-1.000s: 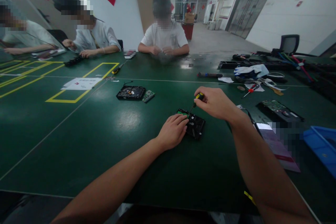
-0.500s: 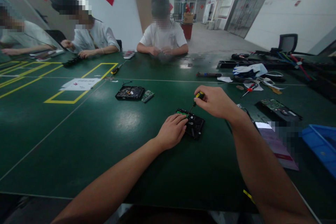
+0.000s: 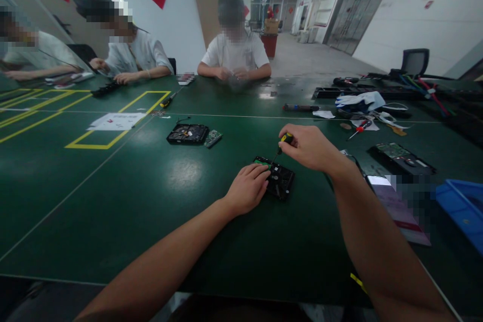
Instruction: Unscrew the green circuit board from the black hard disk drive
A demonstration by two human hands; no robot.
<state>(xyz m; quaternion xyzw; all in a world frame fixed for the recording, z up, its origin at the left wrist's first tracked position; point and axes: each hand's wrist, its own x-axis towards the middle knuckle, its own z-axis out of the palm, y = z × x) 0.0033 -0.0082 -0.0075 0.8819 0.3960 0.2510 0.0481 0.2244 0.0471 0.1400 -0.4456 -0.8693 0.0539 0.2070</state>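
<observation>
Yellow-and-black screwdriver [image 3: 288,138], pinched by fingers of the right hand [image 3: 308,147], slants down to the black hard drive [image 3: 282,179] on the green surface [image 3: 302,246] beneath the left hand [image 3: 247,188], its fingers together, grip unclear.

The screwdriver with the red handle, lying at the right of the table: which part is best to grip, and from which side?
Probably its red handle, taken from above and the near right. The handle is the thicker part and points away to the right, while the thin blade points toward the near left. What looks like a glove lies behind.
</observation>
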